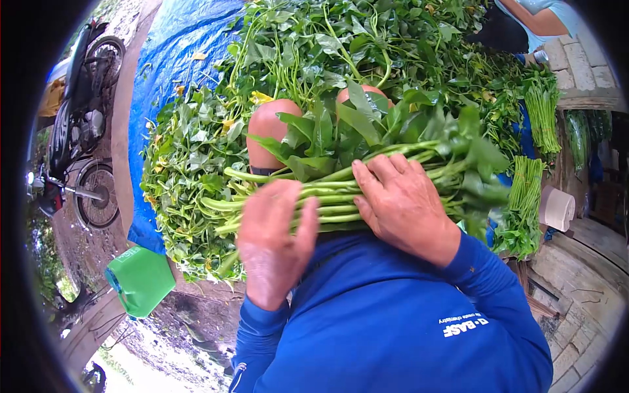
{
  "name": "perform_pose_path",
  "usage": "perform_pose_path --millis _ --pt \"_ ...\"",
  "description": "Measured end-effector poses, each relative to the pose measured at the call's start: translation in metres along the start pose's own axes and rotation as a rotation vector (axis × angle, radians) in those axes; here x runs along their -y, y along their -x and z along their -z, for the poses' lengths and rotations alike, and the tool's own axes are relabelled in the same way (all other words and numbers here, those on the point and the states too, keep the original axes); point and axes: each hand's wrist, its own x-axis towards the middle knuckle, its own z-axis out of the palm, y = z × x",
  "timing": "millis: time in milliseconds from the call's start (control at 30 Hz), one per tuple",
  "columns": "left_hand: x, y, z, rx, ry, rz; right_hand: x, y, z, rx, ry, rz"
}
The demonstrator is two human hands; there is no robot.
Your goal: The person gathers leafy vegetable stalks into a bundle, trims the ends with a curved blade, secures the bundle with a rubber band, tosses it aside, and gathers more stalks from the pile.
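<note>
A loose bunch of water spinach lies across my lap, its cut stems to the left and its leaves to the right. My right hand presses down over the middle of the stems, fingers curled round them. At the stem ends is my left hand, slightly blurred, with the thumb spread away from the fingers. It lies over the stems, and I cannot tell how firmly it touches them. Both my knees rise between the bunch and a large heap of leafy greens.
A blue tarp lies under the heap. Bundled stems and another bundle stand at the right. A green container sits at lower left, a motorbike beyond. Another person's arm shows at upper right.
</note>
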Motion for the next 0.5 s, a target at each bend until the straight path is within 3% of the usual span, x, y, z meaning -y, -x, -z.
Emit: perform_pose_path --millis 67,200,500 --pt "0.001 -0.009 0.017 -0.078 -0.304 0.061 0.003 0.01 0.004 0.022 -0.059 -0.001" --pt "0.01 -0.018 0.011 0.092 -0.394 0.075 0.009 0.024 0.008 0.098 -0.155 -0.019" --pt "0.033 -0.02 -0.028 0.164 0.074 -0.142 0.01 0.038 0.022 0.208 -0.206 -0.009"
